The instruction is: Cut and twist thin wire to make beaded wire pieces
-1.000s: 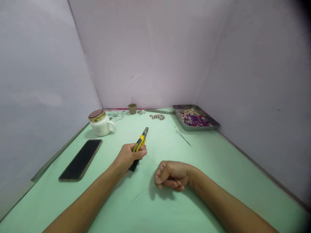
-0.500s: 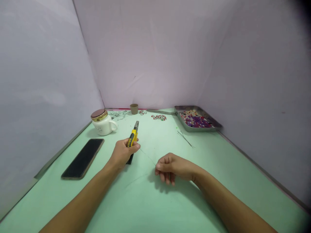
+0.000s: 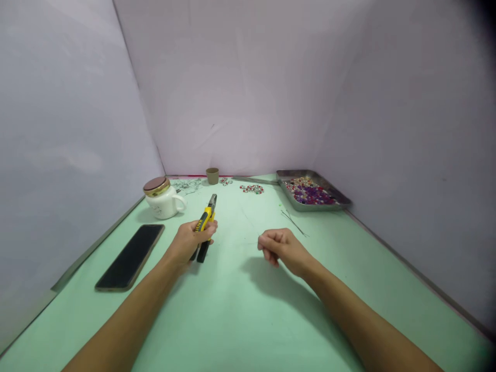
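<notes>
My left hand (image 3: 192, 239) is wrapped round yellow and black pliers (image 3: 204, 221), whose metal jaws point away from me and whose handles are spread a little. To the right, my right hand (image 3: 279, 247) is closed in a pinch on a thin wire (image 3: 251, 225), raised above the green table (image 3: 228, 320). The wire is faint, and its far end is hard to make out. Some loose dark wires (image 3: 295, 224) lie on the table beyond my right hand.
A black phone (image 3: 130, 257) and a lidded white mug (image 3: 165, 201) are on the left. Behind stand a small brown cup (image 3: 212, 176), beaded pieces (image 3: 251, 189) and a wire tangle (image 3: 188, 185). A metal tray (image 3: 321, 207) of beads sits at back right. Walls enclose the table.
My right hand has lifted and moved slightly away and right with the wire. My left hand has shifted a little left with the pliers, whose handles now look wider apart.
</notes>
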`<state>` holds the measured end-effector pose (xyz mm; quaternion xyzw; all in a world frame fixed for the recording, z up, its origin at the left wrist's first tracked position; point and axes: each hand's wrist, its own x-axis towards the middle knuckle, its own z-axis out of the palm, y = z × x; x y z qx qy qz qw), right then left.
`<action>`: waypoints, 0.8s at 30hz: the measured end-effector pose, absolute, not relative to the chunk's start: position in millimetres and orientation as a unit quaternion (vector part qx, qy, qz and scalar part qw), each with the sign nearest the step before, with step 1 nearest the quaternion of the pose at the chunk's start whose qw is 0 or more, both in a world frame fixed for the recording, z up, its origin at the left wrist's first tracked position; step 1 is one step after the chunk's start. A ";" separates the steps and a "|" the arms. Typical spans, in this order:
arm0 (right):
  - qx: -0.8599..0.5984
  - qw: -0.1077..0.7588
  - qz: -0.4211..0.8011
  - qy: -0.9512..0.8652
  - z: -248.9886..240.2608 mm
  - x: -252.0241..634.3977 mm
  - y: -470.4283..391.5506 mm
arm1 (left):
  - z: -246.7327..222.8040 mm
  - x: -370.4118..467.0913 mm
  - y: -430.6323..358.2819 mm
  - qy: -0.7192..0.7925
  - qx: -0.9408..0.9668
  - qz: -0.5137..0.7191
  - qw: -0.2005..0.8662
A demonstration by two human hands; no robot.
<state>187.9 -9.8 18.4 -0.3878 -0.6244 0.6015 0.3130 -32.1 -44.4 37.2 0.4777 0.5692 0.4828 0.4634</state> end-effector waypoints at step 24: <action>-0.320 0.317 0.609 -0.653 15.8 205.1 4.1 | 47.0 -16.1 -61.1 0.527 0.642 0.263 0.492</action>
